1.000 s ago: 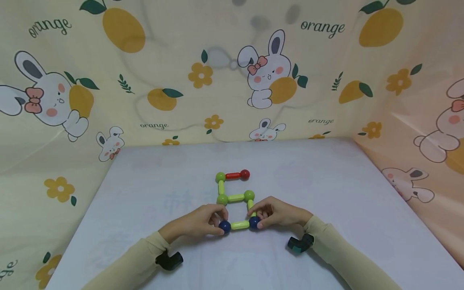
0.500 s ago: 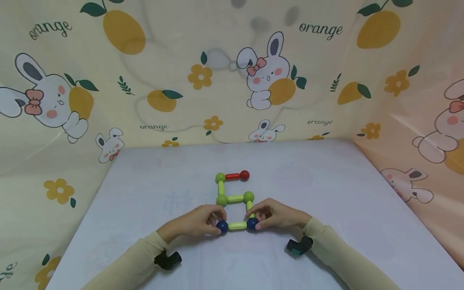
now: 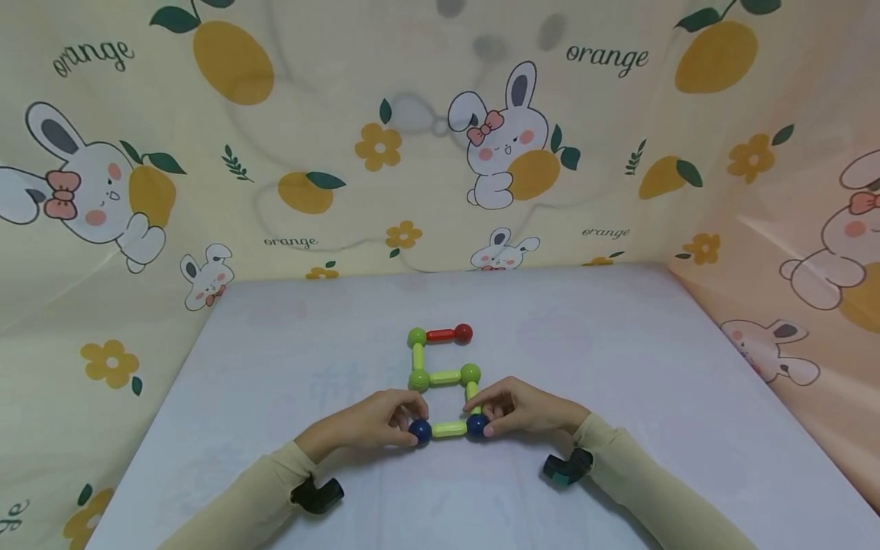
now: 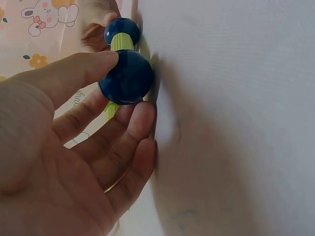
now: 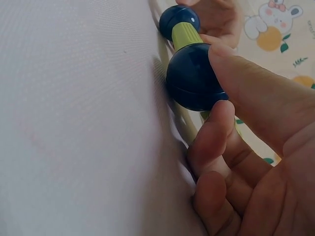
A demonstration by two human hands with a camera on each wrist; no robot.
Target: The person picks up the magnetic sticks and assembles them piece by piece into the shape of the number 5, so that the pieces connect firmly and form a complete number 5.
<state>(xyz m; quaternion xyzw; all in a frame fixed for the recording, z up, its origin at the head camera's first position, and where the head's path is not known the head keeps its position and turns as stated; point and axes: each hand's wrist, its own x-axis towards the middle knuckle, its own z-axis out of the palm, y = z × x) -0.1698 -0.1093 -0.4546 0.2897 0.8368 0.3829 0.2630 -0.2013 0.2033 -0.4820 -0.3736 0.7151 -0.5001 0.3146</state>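
Observation:
My left hand [image 3: 378, 418] pinches a dark blue ball [image 3: 420, 431] between thumb and fingers. Another dark blue ball [image 3: 477, 426] is pinched by my right hand [image 3: 529, 407]. A lime-green rod [image 3: 449, 429] joins the two balls; in the left wrist view its ribbed end [image 4: 122, 42] shows. From the right-hand ball a second green rod [image 3: 471, 391], partly behind my fingers, runs up to a green ball [image 3: 470, 373]. Farther along are a green rod [image 3: 445, 377], a green ball [image 3: 418, 380], an upright green rod [image 3: 418, 357], another green ball [image 3: 417, 337], a red rod [image 3: 441, 335] and a red ball [image 3: 464, 334].
The pieces lie on a white table [image 3: 591, 336]. Behind and beside it hangs a cream cloth [image 3: 412, 191] printed with rabbits and oranges. A dark wrist device [image 3: 318, 495] sits below the left sleeve, and a similar device [image 3: 569, 466] below the right one.
Both hands and the two blue balls with their rod have shifted slightly left in the head view. The grip of each hand looks the same; the whole view has also drifted a little.

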